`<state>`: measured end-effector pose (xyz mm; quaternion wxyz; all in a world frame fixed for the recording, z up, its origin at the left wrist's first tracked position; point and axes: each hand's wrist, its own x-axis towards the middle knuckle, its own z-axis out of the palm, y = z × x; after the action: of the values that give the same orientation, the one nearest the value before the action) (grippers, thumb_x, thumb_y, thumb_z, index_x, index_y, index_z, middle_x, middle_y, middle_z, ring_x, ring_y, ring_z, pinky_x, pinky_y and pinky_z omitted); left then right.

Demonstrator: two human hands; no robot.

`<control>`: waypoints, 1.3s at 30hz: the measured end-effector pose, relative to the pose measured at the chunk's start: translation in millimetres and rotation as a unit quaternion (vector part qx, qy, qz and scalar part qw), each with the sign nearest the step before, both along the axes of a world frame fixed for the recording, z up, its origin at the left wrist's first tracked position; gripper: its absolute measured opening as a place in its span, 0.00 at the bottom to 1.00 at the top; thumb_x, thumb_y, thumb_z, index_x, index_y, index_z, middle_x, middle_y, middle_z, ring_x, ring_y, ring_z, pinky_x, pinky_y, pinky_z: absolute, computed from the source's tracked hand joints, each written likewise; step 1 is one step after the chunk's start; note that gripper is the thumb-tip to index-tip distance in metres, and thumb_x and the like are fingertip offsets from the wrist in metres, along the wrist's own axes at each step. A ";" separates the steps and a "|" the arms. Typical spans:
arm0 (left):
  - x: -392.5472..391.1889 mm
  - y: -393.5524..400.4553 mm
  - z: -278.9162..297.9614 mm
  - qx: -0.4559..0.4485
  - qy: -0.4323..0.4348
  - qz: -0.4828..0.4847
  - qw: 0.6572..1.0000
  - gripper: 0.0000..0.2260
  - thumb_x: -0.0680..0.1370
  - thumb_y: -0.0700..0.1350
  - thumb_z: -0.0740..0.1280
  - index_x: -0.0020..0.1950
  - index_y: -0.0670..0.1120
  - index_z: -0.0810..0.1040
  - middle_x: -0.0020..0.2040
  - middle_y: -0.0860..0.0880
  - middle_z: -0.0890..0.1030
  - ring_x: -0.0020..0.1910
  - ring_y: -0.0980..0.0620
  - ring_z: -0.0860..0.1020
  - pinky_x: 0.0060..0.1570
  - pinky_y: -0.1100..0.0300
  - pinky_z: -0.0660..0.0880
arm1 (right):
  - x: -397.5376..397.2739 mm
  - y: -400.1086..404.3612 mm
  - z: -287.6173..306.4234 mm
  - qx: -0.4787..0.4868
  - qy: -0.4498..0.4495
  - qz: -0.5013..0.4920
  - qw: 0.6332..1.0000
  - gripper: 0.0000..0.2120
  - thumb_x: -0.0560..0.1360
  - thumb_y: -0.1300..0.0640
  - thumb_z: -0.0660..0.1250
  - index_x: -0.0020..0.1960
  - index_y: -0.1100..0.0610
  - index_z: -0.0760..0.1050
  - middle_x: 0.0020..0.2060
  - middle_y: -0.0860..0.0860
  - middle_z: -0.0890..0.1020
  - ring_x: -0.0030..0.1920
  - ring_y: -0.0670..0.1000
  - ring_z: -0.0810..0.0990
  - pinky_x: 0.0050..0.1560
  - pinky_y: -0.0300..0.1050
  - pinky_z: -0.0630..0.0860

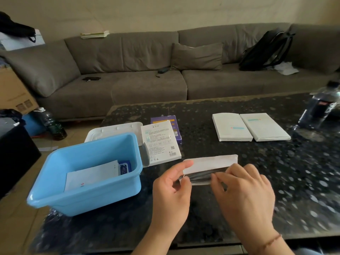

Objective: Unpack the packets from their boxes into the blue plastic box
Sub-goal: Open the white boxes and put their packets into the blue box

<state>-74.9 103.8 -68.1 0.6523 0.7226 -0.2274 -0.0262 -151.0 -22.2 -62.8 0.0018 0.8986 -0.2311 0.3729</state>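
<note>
A flat white box (209,163) is held open-end toward me just above the dark table. My left hand (172,188) grips its left end between thumb and fingers. My right hand (244,190) has its fingertips at the open mouth, where dark packets (201,176) show inside. The blue plastic box (88,192) stands at the table's front left and holds white packets (92,174) and a blue packet (125,167). Two more white boxes (231,127) (265,127) lie side by side at the back right.
A white box with printed text (160,142) lies on a purple box (169,121) beside a white lid (114,130) behind the blue box. A water bottle (320,107) stands at the right edge. A grey sofa (165,70) runs behind the table.
</note>
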 end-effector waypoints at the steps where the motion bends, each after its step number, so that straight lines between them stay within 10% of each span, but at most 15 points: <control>1: -0.4 -0.9 -0.2 -0.005 0.003 0.002 1.000 0.21 0.78 0.32 0.66 0.54 0.60 0.81 0.49 0.70 0.82 0.39 0.67 0.79 0.46 0.63 0.79 | 1.4 0.5 1.7 0.011 0.025 0.011 1.000 0.14 0.70 0.56 0.73 0.26 0.51 0.76 0.26 0.47 0.72 0.27 0.53 0.70 0.27 0.41 0.62; 5: 4.7 0.4 -0.9 0.006 0.012 -0.016 1.000 0.22 0.77 0.32 0.67 0.50 0.61 0.83 0.54 0.66 0.82 0.59 0.61 0.79 0.59 0.54 0.79 | 5.1 -1.0 11.2 -0.017 0.169 0.050 0.984 0.20 0.51 0.62 0.82 0.24 0.50 0.70 0.19 0.49 0.69 0.17 0.53 0.64 0.24 0.34 0.48; 11: 3.4 -0.2 -1.7 0.009 0.018 -0.020 1.000 0.23 0.76 0.31 0.68 0.48 0.62 0.84 0.52 0.65 0.83 0.57 0.60 0.80 0.56 0.57 0.80 | 9.5 -13.1 15.3 -0.086 0.234 0.128 0.960 0.22 0.37 0.64 0.83 0.23 0.54 0.74 0.15 0.49 0.68 0.12 0.54 0.66 0.26 0.32 0.46; 28: 5.3 11.2 -7.1 0.010 0.037 -0.073 0.997 0.17 0.78 0.35 0.67 0.53 0.59 0.83 0.55 0.64 0.83 0.60 0.59 0.79 0.56 0.60 0.79 | -35.6 -26.5 -17.5 -0.168 -0.012 0.255 0.952 0.08 0.70 0.62 0.71 0.48 0.61 0.85 0.23 0.50 0.70 0.21 0.52 0.67 0.20 0.43 0.62; 39: -7.1 22.7 -21.2 0.078 0.007 -0.141 0.987 0.21 0.67 0.55 0.78 0.59 0.64 0.78 0.60 0.67 0.79 0.65 0.63 0.74 0.60 0.67 0.74 | -37.0 -20.3 -49.0 -0.151 -0.081 0.293 0.941 0.09 0.63 0.61 0.78 0.43 0.60 0.86 0.27 0.50 0.76 0.23 0.52 0.70 0.22 0.43 0.62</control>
<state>-82.0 126.5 -89.3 0.5853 0.7318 -0.3194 -0.1408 -188.0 -42.5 -111.8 0.0093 0.8826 0.1015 0.4590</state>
